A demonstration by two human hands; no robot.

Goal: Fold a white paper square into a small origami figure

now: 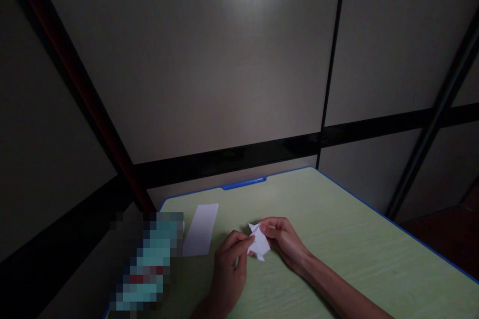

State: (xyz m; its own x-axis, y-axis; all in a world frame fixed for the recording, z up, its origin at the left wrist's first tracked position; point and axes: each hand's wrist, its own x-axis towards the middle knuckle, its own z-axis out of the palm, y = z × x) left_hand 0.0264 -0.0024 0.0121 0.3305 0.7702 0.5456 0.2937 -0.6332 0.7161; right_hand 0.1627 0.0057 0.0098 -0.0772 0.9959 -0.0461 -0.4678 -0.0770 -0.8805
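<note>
A small folded white paper figure (pixel 259 244) with pointed flaps is held just above the green table (pixel 337 239). My left hand (pixel 229 269) pinches its left edge with fingertips closed. My right hand (pixel 286 241) grips its upper right side, thumb and fingers closed on the paper. Both hands meet at the figure near the middle of the table.
A flat white strip of paper (pixel 201 229) lies on the table left of my hands. A blurred, pixelated object (pixel 145 264) sits at the table's left edge. The table has a blue rim (pixel 243 183) and stands against a dim panelled wall.
</note>
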